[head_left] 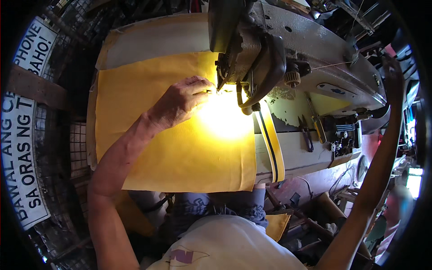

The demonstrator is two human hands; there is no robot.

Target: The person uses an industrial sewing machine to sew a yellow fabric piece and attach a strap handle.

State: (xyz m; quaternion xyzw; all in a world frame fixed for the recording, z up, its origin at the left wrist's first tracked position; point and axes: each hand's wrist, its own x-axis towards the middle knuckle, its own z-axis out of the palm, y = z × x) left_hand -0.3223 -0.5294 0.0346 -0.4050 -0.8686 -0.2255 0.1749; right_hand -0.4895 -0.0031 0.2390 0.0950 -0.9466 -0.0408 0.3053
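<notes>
A large sheet of yellow fabric (148, 135) lies over the bed of a sewing machine (310, 40), brightly lit below the needle area. Just left of the needle, my left hand (180, 102) is raised over the fabric, its thumb and fingers pinched together. What sits between those fingertips is too small to make out. Far to the right, my right hand (393, 74) reaches up to the machine's wheel end; its fingers are dark and partly hidden. From beneath the machine head a yellow strip with a dark line down its middle (272, 146) runs toward me.
Right of the strip lie thread snips (306, 133) and a yellow-handled screwdriver (319, 128). A bobbin-winder-like metal mechanism (344, 141) stands at the table's right end. Thread (330, 65) stretches along the machine arm. White signs (27, 157) hang at the left.
</notes>
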